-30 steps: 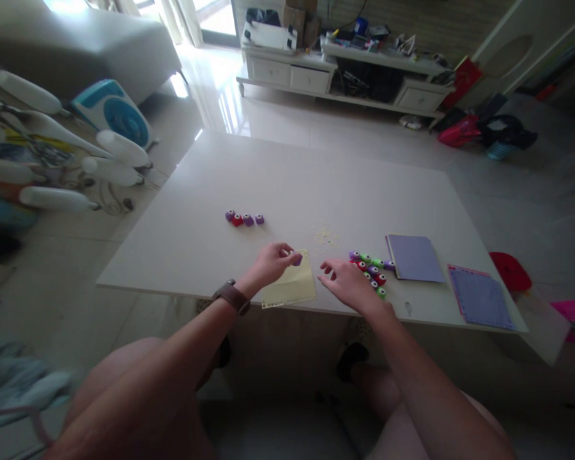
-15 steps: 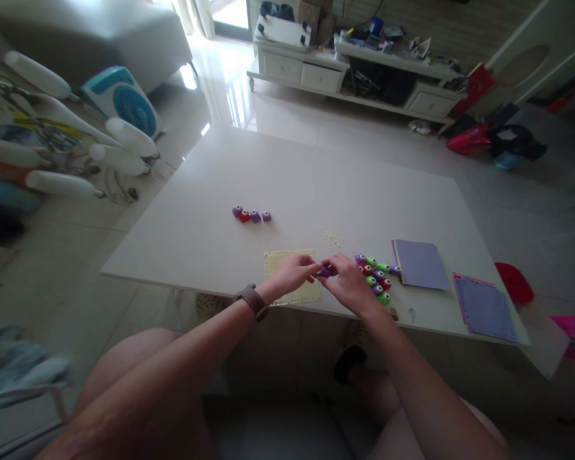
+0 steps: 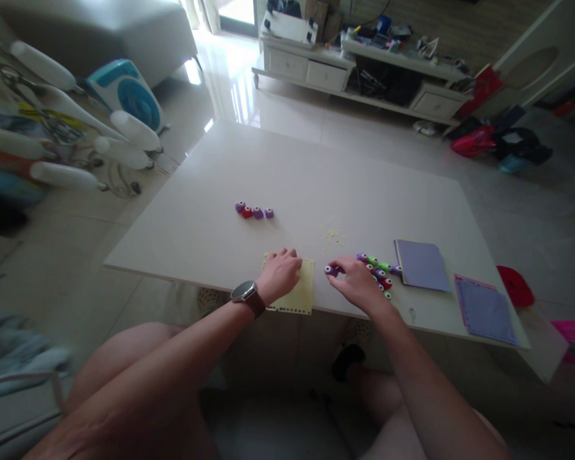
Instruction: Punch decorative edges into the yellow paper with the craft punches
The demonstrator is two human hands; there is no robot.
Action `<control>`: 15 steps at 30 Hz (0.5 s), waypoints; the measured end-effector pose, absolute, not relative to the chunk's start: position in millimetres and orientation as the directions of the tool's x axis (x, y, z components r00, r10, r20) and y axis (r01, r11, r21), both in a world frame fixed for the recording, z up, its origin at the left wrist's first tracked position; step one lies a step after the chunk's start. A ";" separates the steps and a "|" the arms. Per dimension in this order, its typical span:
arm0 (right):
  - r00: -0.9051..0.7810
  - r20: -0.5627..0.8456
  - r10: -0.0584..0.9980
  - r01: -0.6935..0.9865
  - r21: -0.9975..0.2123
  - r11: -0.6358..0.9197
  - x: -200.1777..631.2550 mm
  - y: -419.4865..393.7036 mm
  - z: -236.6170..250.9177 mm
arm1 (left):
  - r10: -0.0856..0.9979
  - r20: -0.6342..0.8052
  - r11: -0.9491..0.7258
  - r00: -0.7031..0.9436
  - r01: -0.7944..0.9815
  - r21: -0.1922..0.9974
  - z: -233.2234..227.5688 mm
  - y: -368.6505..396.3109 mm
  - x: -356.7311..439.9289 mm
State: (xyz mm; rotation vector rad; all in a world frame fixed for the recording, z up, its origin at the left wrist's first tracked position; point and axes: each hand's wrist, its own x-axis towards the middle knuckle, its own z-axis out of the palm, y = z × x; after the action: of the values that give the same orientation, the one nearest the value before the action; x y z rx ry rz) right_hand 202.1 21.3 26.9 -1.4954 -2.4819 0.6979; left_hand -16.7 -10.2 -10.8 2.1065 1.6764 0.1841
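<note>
- The white table [image 3: 278, 172] is carrying everything; the yellow paper sheet [image 3: 301, 291] is lying at its near edge.
- The left hand [image 3: 278, 276] is pressing flat, fingers together, on the sheet.
- The right hand [image 3: 359, 281] is pinching a purple punch [image 3: 331, 270] just right of the sheet.
- A cluster of coloured punches [image 3: 381, 275] is lying further right of the sheet.
- Judgement: the punching step is starting; the punch needs sliding onto the sheet's edge.

A white table [image 3: 316, 172] carries a yellow sheet [image 3: 301, 291] at its near edge. Left beyond the sheet: four punches [image 3: 254, 211]. Right of it: crumbs [image 3: 333, 235], punch cluster [image 3: 379, 275], purple pad [image 3: 421, 264], purple sheet [image 3: 485, 310].
</note>
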 end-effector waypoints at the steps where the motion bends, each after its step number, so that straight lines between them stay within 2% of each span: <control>1: -0.487 -0.109 0.866 0.796 -0.462 0.390 202.1 21.3 26.9 | 0.953 -0.170 -0.163 0.250 0.899 0.406 -10.0 -10.0 -16.3; 9: -0.489 -0.165 0.857 0.815 -0.436 0.381 203.0 21.3 24.3 | 0.951 -0.215 -0.134 0.222 0.923 0.362 -10.6 -5.2 -17.4; 15: -0.502 -0.200 0.842 0.818 -0.426 0.387 203.3 20.3 25.6 | 0.945 -0.239 -0.105 0.221 0.902 0.420 -16.3 -2.2 -18.2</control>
State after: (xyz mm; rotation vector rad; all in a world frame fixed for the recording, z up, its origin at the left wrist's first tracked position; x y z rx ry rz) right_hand 203.3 20.3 25.6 -1.5426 -2.5747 0.7455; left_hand -18.2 -2.2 -16.3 2.0246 1.6988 0.1220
